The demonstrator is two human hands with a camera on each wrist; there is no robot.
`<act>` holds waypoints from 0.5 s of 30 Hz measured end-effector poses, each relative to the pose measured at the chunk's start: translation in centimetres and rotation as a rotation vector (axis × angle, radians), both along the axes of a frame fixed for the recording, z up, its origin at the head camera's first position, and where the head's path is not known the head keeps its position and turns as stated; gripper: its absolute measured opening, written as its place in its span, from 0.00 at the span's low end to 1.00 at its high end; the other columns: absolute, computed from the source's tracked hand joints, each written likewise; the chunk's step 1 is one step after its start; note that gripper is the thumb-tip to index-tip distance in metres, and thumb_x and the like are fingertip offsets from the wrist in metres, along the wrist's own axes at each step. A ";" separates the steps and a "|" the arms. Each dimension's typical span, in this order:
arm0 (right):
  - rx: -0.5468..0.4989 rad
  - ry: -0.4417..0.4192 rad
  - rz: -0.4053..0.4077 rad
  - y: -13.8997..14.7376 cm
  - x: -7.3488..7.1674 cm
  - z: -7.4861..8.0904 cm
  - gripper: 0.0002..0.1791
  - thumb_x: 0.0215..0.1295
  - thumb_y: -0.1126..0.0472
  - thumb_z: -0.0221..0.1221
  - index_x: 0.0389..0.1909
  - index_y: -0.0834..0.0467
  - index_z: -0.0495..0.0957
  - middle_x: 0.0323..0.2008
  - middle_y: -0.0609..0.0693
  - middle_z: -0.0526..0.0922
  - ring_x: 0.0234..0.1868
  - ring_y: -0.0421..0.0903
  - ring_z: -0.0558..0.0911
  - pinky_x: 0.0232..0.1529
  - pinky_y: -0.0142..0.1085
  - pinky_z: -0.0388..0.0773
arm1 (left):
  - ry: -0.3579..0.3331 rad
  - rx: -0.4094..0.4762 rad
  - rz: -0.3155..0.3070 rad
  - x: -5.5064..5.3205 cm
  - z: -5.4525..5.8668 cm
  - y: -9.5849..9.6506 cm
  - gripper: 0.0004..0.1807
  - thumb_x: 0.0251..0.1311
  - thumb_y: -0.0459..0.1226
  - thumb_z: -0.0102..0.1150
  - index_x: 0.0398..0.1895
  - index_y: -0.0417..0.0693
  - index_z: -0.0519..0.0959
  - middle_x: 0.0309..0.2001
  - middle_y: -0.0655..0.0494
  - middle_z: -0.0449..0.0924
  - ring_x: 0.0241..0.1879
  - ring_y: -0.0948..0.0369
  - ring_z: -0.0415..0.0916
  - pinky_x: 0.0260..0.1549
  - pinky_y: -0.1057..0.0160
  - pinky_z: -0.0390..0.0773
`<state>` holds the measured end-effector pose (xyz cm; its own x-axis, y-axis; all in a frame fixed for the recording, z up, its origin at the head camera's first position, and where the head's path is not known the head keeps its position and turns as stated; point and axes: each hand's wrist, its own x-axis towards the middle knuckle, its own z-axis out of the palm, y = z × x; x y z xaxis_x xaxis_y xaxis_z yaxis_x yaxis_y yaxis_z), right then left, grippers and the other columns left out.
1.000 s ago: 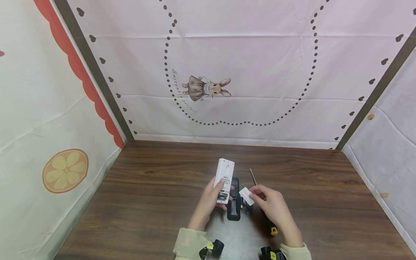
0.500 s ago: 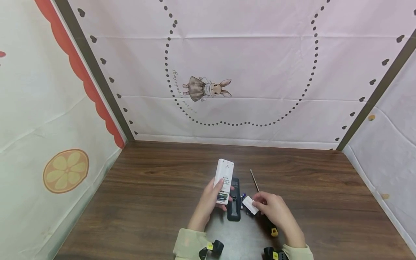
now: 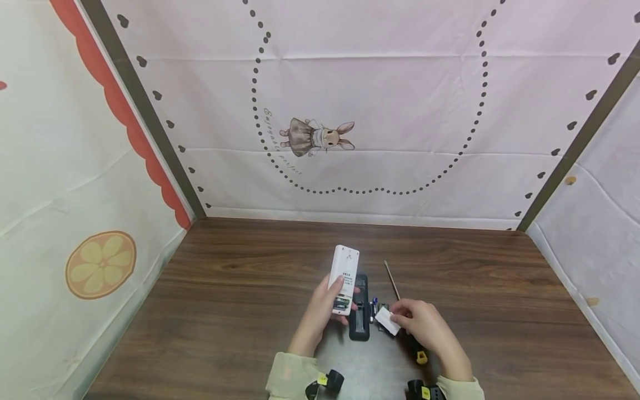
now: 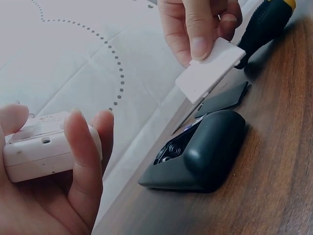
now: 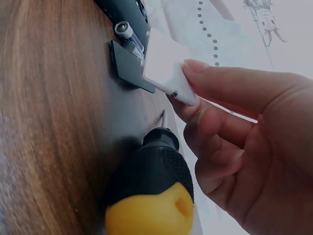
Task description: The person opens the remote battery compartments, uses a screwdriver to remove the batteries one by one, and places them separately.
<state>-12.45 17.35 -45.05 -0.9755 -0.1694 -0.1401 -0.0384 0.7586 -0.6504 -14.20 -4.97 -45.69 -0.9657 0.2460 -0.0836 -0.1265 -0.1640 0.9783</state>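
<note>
My left hand grips a white remote control, its back turned up and the battery compartment near its lower end uncovered. Between thumb and fingers, my right hand pinches a white battery cover, raised above the table. Under and beside the white remote lies a black remote control with its own compartment exposed. Batteries lie next to it, along with a black battery cover. A screwdriver with a black and yellow handle rests below my right hand.
All of this is on a dark wooden table. A printed white cloth stands behind the table, with more cloth walls at left and right. Each wrist carries a black camera.
The right hand has moved slightly down and to the right with the white battery cover, so the batteries show more. My left hand and the white remote have stayed nearly still.
</note>
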 end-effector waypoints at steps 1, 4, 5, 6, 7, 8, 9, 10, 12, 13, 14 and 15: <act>0.005 0.000 0.002 0.0 0.0 0.0 0.03 0.55 0.58 0.61 0.32 0.50 0.79 0.26 0.41 0.77 0.22 0.38 0.72 0.23 0.33 0.71 | 0.000 0.000 0.001 0.0 0.0 0.0 0.29 0.60 0.57 0.43 0.58 0.49 0.61 0.43 0.44 0.77 0.30 0.52 0.78 0.12 0.63 0.75; 0.017 -0.004 0.010 0.1 0.0 0.0 0.03 0.55 0.58 0.61 0.31 0.50 0.79 0.26 0.41 0.77 0.23 0.38 0.72 0.24 0.33 0.70 | -0.003 0.006 0.004 0.0 0.0 0.1 0.28 0.61 0.55 0.43 0.57 0.48 0.62 0.43 0.42 0.77 0.29 0.51 0.78 0.12 0.63 0.75; 0.019 -0.007 0.012 0.1 0.0 0.0 0.03 0.55 0.59 0.60 0.31 0.50 0.79 0.26 0.41 0.77 0.24 0.38 0.72 0.24 0.33 0.70 | -0.003 0.008 0.002 0.0 -0.1 0.1 0.28 0.61 0.55 0.43 0.57 0.47 0.62 0.44 0.41 0.76 0.29 0.51 0.78 0.12 0.64 0.75; 0.022 -0.008 0.016 0.1 0.0 -0.1 0.03 0.55 0.59 0.60 0.31 0.50 0.79 0.26 0.41 0.77 0.24 0.38 0.71 0.24 0.33 0.70 | -0.002 0.011 0.001 -0.1 -0.1 0.1 0.28 0.61 0.54 0.43 0.57 0.47 0.62 0.44 0.40 0.76 0.29 0.51 0.78 0.11 0.64 0.75; 0.022 -0.011 0.020 0.2 0.0 -0.1 0.03 0.55 0.59 0.60 0.31 0.50 0.79 0.26 0.41 0.77 0.23 0.38 0.71 0.23 0.33 0.70 | -0.001 0.013 -0.001 -0.1 -0.1 0.1 0.27 0.62 0.54 0.43 0.57 0.46 0.62 0.44 0.39 0.76 0.30 0.50 0.78 0.11 0.64 0.75; 0.021 -0.011 0.022 0.2 0.0 -0.1 0.03 0.55 0.59 0.60 0.31 0.50 0.79 0.26 0.41 0.77 0.23 0.38 0.71 0.23 0.33 0.70 | 0.002 0.015 -0.004 -0.1 -0.1 0.1 0.27 0.62 0.53 0.43 0.57 0.46 0.61 0.44 0.38 0.75 0.30 0.49 0.78 0.11 0.64 0.75; 0.021 -0.012 0.024 0.2 0.0 -0.2 0.03 0.55 0.59 0.60 0.31 0.50 0.79 0.26 0.41 0.77 0.22 0.39 0.71 0.23 0.33 0.70 | 0.005 0.016 -0.006 -0.1 -0.1 0.1 0.27 0.62 0.53 0.43 0.57 0.45 0.61 0.44 0.37 0.75 0.30 0.49 0.78 0.11 0.65 0.75; 0.021 -0.013 0.027 0.2 0.0 -0.2 0.03 0.55 0.60 0.60 0.31 0.50 0.79 0.25 0.41 0.77 0.22 0.39 0.71 0.22 0.33 0.70 | 0.006 0.014 -0.008 -0.1 -0.2 0.1 0.27 0.62 0.53 0.43 0.57 0.45 0.61 0.45 0.36 0.75 0.30 0.48 0.78 0.11 0.65 0.74; 0.026 -0.003 0.035 0.2 0.0 -0.2 0.03 0.55 0.61 0.60 0.31 0.50 0.79 0.26 0.41 0.77 0.22 0.38 0.71 0.23 0.33 0.70 | 0.010 0.010 -0.009 -0.1 -0.2 0.1 0.27 0.63 0.52 0.43 0.57 0.45 0.61 0.45 0.36 0.75 0.30 0.48 0.78 0.11 0.65 0.74; 0.029 0.003 0.038 0.2 0.0 -0.2 0.03 0.55 0.61 0.60 0.31 0.50 0.79 0.26 0.41 0.77 0.22 0.38 0.71 0.23 0.33 0.70 | 0.010 0.008 -0.008 -0.1 -0.2 0.1 0.27 0.63 0.53 0.43 0.57 0.45 0.61 0.45 0.37 0.75 0.30 0.47 0.78 0.11 0.65 0.74; 0.032 0.006 0.039 0.3 0.0 -0.3 0.04 0.55 0.61 0.61 0.31 0.50 0.79 0.26 0.41 0.77 0.23 0.38 0.71 0.24 0.33 0.70 | 0.011 0.004 -0.006 -0.2 -0.3 0.1 0.27 0.63 0.53 0.42 0.57 0.45 0.61 0.44 0.38 0.75 0.30 0.48 0.78 0.11 0.65 0.75; 0.037 0.008 0.042 0.3 0.0 -0.3 0.04 0.54 0.62 0.61 0.31 0.50 0.79 0.26 0.41 0.77 0.23 0.38 0.72 0.24 0.34 0.70 | 0.009 0.001 -0.005 -0.2 -0.3 0.1 0.27 0.62 0.53 0.42 0.57 0.46 0.62 0.44 0.38 0.76 0.30 0.47 0.78 0.11 0.65 0.75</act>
